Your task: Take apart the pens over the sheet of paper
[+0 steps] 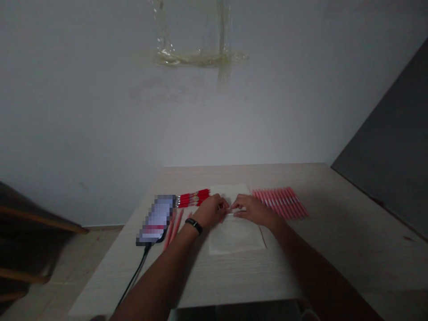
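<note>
My left hand (211, 211) and my right hand (249, 209) meet over a sheet of white paper (236, 236) on the light wooden table (347, 249). Their fingertips pinch a thin pale strip (230, 210), too small to identify. Left of the sheet lies a bunch of red pens (193, 199), with loose pink pens (173, 227) below it. A row of pink pens (281, 203) lies side by side to the right. A black band (194, 226) circles my left wrist.
A pixelated phone (156, 219) with a black cable (133, 276) lies at the table's left side. Clear tape (197, 55) is stuck on the white wall behind. Dark wooden furniture (30, 240) stands at the left, and a dark panel (384, 142) at the right.
</note>
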A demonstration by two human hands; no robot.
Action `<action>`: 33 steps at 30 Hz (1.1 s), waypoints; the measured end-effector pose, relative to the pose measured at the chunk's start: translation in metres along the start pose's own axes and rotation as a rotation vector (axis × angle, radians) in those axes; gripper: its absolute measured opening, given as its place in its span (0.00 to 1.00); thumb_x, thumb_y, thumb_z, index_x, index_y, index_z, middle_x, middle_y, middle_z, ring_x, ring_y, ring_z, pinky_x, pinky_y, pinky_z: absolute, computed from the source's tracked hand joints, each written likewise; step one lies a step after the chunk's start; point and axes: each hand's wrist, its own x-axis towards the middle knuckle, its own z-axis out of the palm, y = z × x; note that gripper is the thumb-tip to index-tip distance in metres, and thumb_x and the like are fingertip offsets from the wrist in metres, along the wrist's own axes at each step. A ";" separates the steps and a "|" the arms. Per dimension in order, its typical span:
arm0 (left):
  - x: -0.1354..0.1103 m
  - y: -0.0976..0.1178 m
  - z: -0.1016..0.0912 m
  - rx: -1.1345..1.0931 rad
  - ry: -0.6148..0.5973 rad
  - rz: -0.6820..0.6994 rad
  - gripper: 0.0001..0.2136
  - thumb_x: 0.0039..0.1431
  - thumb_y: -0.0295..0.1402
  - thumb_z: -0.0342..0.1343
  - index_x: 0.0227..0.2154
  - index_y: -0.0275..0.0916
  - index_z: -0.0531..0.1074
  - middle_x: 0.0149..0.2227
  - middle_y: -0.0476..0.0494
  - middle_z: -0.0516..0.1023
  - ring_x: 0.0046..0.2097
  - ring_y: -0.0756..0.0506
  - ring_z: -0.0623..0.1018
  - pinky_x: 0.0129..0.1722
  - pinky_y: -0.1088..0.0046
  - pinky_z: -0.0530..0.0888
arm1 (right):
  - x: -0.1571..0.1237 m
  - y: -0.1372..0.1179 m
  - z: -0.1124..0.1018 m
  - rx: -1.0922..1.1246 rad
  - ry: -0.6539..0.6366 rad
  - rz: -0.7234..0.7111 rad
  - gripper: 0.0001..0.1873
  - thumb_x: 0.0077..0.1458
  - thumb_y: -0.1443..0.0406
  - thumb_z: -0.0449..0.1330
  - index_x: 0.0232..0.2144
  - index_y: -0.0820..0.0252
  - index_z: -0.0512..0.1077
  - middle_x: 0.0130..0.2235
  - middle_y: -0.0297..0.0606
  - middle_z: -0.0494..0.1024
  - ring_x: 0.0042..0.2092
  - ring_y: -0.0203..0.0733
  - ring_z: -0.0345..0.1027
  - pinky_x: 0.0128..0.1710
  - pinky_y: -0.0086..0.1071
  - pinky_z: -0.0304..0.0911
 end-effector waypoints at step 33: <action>-0.002 0.012 -0.002 0.175 -0.107 0.053 0.07 0.56 0.28 0.56 0.33 0.37 0.79 0.33 0.43 0.78 0.33 0.48 0.74 0.31 0.76 0.65 | -0.006 0.002 -0.026 -0.161 0.023 -0.074 0.03 0.57 0.70 0.64 0.36 0.58 0.76 0.36 0.37 0.77 0.42 0.43 0.68 0.44 0.34 0.60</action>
